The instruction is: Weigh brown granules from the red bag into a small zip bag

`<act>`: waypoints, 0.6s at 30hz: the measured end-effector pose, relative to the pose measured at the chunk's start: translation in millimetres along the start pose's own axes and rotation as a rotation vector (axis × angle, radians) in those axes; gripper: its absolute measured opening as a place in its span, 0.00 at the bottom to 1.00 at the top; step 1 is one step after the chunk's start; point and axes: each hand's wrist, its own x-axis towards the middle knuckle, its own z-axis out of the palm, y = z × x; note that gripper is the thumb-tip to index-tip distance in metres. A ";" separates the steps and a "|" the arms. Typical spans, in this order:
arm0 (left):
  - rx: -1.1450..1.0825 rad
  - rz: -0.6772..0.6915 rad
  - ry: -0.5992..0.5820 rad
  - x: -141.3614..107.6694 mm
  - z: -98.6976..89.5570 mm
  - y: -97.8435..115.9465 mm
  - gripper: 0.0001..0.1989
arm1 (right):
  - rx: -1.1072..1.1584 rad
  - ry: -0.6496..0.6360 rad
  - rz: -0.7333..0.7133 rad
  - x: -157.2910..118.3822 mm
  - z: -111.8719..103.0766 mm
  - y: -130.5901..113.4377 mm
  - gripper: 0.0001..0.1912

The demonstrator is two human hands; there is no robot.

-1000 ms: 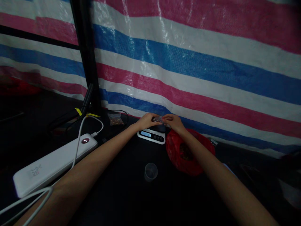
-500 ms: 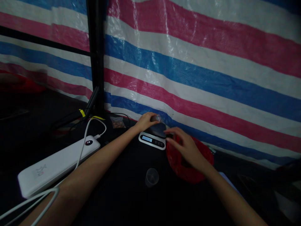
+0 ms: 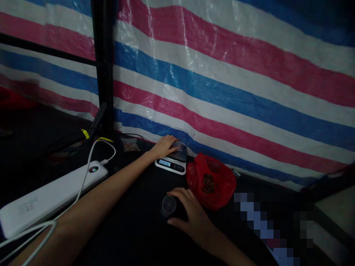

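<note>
A white digital scale [image 3: 170, 166] with a lit display and a dark plate stands near the striped sheet. My left hand [image 3: 164, 147] lies over the plate's left side, fingers spread beside a small clear plastic bag [image 3: 177, 146]. Nearer to me, a small clear cup [image 3: 168, 206] stands on the black surface. My right hand [image 3: 186, 210] is at its right side, thumb and fingers apart around it; whether they touch it I cannot tell. Right of the scale sits an open red bag [image 3: 216, 184] with brown bits inside.
A white power bank [image 3: 52, 195] with a white cable lies at the left. Behind it are a small bag of brown pieces [image 3: 131, 145] and a black post [image 3: 104, 74]. The striped sheet [image 3: 194, 85] rises behind.
My right hand has moved from beside the scale down to the cup, uncovering the red bag. My left hand has flattened over the scale plate. The view has shifted slightly right.
</note>
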 end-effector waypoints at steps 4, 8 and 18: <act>0.081 0.024 0.055 1.0 -8.8 8.5 0.15 | 0.057 0.031 -0.009 3.8 1.4 -4.5 0.22; 0.105 0.119 0.183 -0.7 -16.4 18.4 0.17 | 0.149 0.108 -0.019 2.6 -9.2 -5.6 0.20; 0.213 0.821 0.048 -4.5 10.5 67.3 0.28 | -0.597 0.481 -0.084 -12.5 -113.6 57.8 0.17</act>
